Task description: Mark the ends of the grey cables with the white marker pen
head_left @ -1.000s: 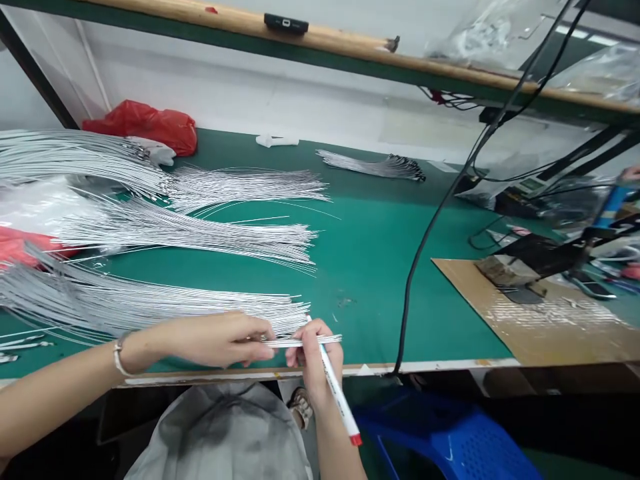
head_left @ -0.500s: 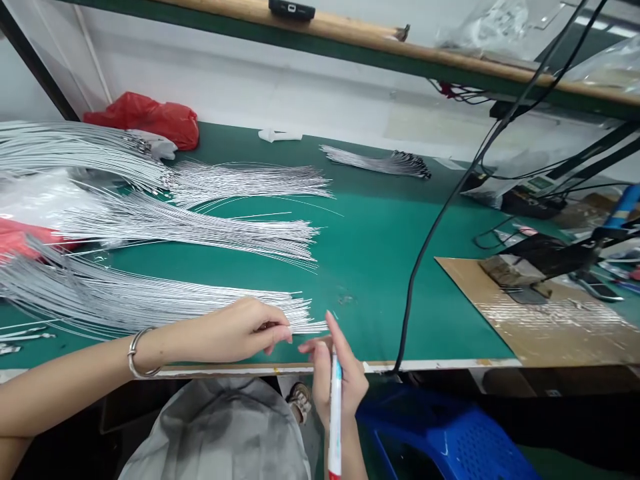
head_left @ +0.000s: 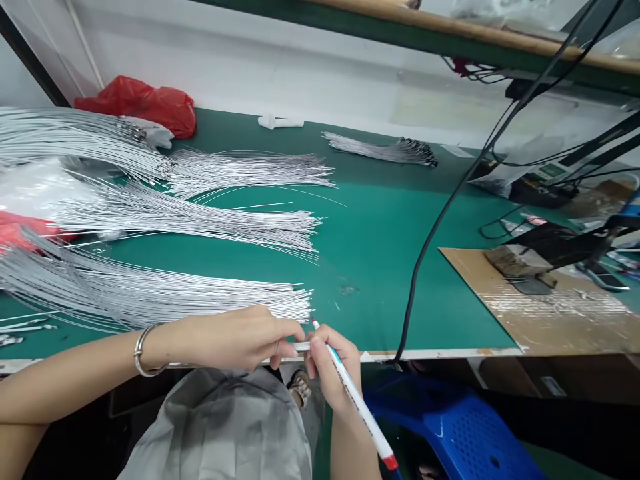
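My left hand (head_left: 240, 337), with a metal bangle on its wrist, pinches the ends of a few thin silver wires (head_left: 299, 346) at the front edge of the green table (head_left: 380, 267). These come from the nearest fanned bundle of silver wires (head_left: 150, 293). My right hand (head_left: 333, 367) is closed on a white marker pen with a red end (head_left: 357, 400). The pen's tip touches the pinched wire ends, and the thumb and forefinger meet the wires beside the left fingertips.
Two more fans of silver wires (head_left: 200, 223) lie further back, with a small black-tipped bundle (head_left: 385, 150) at the far side. A red bag (head_left: 137, 107) sits back left. A black cable (head_left: 435, 227) crosses the table. Cardboard (head_left: 545, 307) and tools are at right, a blue stool (head_left: 450, 433) below.
Half a second ago my right hand hung apart below the table edge with the pen upright. It has come back up and the pen tip again meets the wire ends that the left hand pinches.
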Tool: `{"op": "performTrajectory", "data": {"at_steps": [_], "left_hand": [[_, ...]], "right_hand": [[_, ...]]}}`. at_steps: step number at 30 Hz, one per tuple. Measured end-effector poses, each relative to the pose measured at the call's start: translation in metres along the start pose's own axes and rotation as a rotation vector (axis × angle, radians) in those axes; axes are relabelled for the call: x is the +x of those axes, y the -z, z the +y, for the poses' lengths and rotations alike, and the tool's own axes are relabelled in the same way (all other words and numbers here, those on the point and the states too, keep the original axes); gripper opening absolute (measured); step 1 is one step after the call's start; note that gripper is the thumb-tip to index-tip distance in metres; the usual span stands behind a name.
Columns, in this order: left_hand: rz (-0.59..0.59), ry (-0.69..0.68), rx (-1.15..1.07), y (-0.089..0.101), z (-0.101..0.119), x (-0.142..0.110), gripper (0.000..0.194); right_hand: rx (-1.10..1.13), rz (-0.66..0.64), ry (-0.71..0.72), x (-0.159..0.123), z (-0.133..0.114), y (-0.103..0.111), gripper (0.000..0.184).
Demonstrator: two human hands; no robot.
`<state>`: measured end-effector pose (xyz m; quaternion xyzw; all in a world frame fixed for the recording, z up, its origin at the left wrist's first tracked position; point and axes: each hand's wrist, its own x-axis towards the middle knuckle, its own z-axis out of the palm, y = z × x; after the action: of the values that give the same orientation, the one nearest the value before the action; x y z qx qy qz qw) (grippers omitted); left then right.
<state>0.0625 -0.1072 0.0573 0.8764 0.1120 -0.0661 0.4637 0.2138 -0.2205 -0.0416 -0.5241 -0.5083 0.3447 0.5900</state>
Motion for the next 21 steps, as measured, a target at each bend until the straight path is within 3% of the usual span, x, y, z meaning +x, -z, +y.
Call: {"op": "performTrajectory", "data": {"at_steps": [2,7,10,13,16,21], "left_hand": [[0.017,0.021,-0.014,-0.002,0.0,0.001,0.02],[0.188,-0.001,0.065,-0.012,-0.003,0.008,0.024],[0.174,0.033,0.004,-0.013,-0.005,0.012,0.027],[0.137,0.092,-0.087,-0.01,-0.007,0.014,0.03],[0.124,0.122,-0.188,-0.007,-0.009,0.016,0.03],[0.128,0.11,-0.228,-0.007,-0.008,0.02,0.034]], "right_hand": [[-0.001,-0.015,-0.003,0.0,-0.001,-0.001,0.035],[-0.081,0.035,0.011,0.003,-0.004,-0.002,0.037],[-0.151,0.079,0.036,0.003,-0.001,0.001,0.036],[-0.173,0.205,0.05,-0.001,0.006,0.003,0.023],[-0.242,0.33,0.108,-0.009,0.013,-0.001,0.035],[-0.357,0.283,0.275,-0.016,0.017,-0.011,0.048]]}}
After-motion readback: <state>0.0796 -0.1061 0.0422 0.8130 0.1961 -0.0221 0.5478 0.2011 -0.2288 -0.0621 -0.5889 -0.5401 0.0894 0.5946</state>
